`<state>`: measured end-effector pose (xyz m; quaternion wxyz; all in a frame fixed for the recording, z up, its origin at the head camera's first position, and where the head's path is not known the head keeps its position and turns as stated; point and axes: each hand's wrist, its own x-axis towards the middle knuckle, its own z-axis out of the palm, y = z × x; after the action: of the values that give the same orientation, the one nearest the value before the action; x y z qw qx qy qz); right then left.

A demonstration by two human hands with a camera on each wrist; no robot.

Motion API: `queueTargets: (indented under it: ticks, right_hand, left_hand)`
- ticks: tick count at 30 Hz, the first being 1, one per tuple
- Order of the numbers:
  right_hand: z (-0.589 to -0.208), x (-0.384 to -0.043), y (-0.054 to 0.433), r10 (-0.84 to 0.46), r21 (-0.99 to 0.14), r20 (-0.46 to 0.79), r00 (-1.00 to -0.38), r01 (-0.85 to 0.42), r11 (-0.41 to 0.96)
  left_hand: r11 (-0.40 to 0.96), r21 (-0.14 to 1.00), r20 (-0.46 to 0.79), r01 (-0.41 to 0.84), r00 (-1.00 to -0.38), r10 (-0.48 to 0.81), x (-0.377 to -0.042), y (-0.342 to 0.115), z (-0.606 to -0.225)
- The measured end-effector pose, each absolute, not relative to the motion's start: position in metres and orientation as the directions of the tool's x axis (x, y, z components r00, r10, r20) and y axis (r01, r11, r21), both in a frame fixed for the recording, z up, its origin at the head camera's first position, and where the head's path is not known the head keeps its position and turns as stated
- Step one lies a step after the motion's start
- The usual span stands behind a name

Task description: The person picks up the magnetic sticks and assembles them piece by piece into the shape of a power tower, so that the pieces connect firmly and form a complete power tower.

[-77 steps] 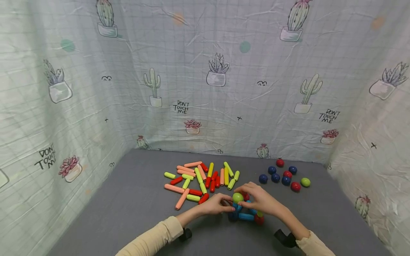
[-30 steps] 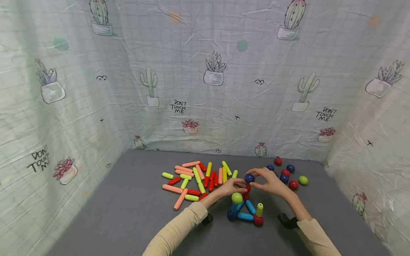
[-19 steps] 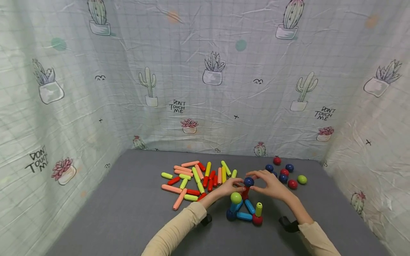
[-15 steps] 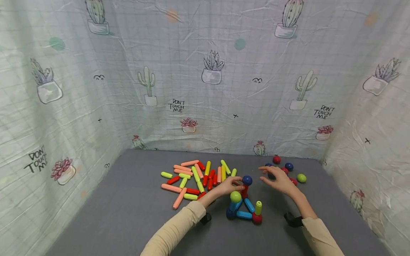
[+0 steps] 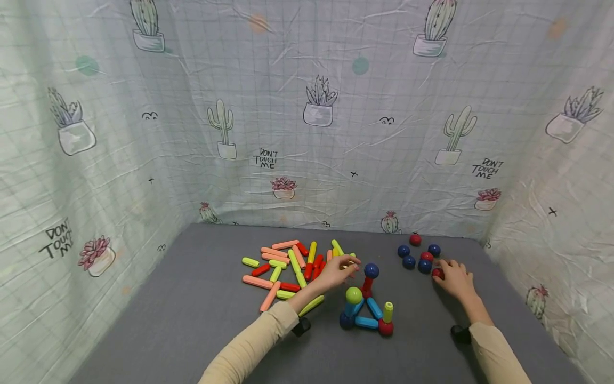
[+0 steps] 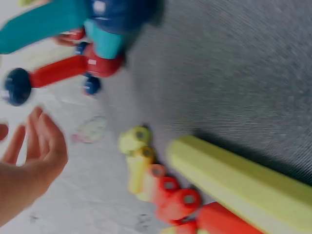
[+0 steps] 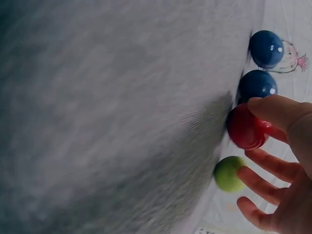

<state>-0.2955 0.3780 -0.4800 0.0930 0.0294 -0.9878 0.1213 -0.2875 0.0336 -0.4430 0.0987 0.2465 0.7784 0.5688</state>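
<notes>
A triangle of blue sticks [image 5: 366, 322] joined by balls lies on the table, with upright sticks at its corners. A dark blue ball [image 5: 371, 270] tops the red stick [image 5: 368, 284] at the far corner, and a green ball [image 5: 354, 295] tops the near-left one. The short lime stick [image 5: 388, 312] on the near-right red ball carries nothing. My left hand [image 5: 337, 271], fingers loosely bent and holding nothing, hovers left of the red stick. Off to the right, my right hand [image 5: 455, 279] pinches a loose red ball [image 7: 246, 126] between thumb and fingers.
Loose sticks in salmon, red, yellow and lime, such as this salmon one [image 5: 257, 282], are scattered left of the structure. Several dark blue balls [image 5: 409, 262] and red balls [image 5: 415, 239] lie at the back right. A green ball [image 7: 229, 174] is beside my right fingers. A printed curtain [image 5: 307, 149] surrounds the table.
My right hand set the dark blue ball on the red stick, let go and moved right to the loose red ball. My left hand released the red stick and drew back slightly left.
</notes>
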Motion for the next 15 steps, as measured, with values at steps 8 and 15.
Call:
queueTargets:
  ticks: [8, 15]
  right_hand:
    - [-0.471, -0.287, 0.376, -0.117, -0.232, 0.198, -0.973, -0.162, 0.959]
    - [-0.435, -0.254, 0.319, -0.337, -0.283, 0.416, -0.845, -0.472, 0.835]
  left_hand:
    - [0.191, 0.715, 0.523, 0.672, -0.697, 0.491, -0.248, 0.033, -0.405]
    - [0.403, 0.109, 0.584, 0.909, -0.387, 0.713, -0.23, 0.035, -0.406]
